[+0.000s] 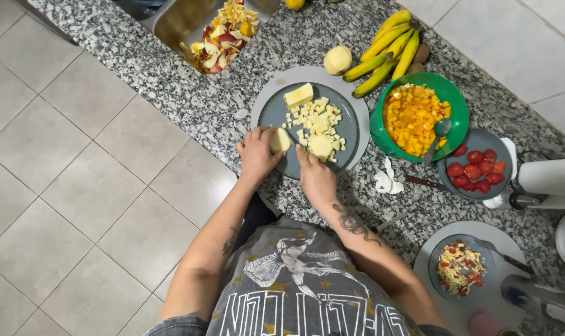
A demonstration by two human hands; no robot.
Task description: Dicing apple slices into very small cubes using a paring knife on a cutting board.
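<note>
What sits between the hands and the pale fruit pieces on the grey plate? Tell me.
Nothing visible. The left hand already holds a pale fruit piece at the edge of the grey plate, and the right hand rests beside the diced pieces.

Stone, steel and matt plates under my camera.
I see a speckled, polished granite bench, a brushed-metal sink, a matt grey plate, a glossy green plastic bowl, crumpled white paper, smooth pale floor tiles, and moist pale fruit flesh against my left hand.
</note>
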